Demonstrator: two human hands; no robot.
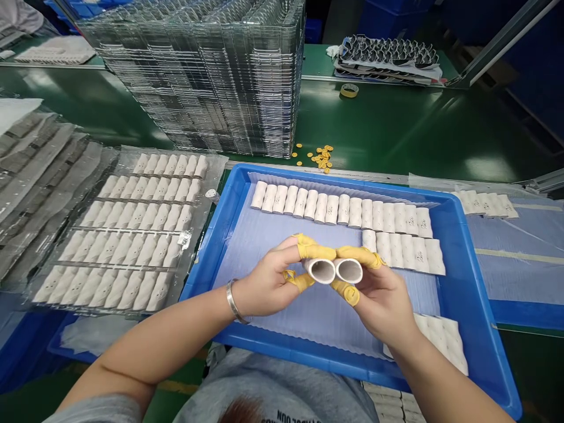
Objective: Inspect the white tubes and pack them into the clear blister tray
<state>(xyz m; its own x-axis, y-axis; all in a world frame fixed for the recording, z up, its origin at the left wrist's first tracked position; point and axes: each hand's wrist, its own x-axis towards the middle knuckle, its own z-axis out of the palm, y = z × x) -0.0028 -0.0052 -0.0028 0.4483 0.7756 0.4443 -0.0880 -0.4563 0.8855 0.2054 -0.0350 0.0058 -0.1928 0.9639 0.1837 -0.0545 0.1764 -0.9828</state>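
Observation:
Above the blue tray (478, 282), my left hand (275, 279) pinches a hollow white tube (321, 271) between thumb and finger. Beside it, my right hand (374, 291) grips a second hollow white tube (350, 271). The two tubes touch side by side, with their oval open ends facing me. Yellow finger cots cover the gripping fingertips of both hands. On the tray's pale liner stand a long back row of white tubes (312, 205) and a shorter row (396, 251) at the right. More tubes (440, 335) lie at the front right, partly behind my right forearm.
Left of the tray, a clear plastic pallet (200, 205) holds several rows of white pieces. A tall stack of clear trays (211, 88) rises behind. Small yellow rings (324, 157) and a tape roll (349, 90) lie on the green bench. Another lined tray (524, 235) is at the right.

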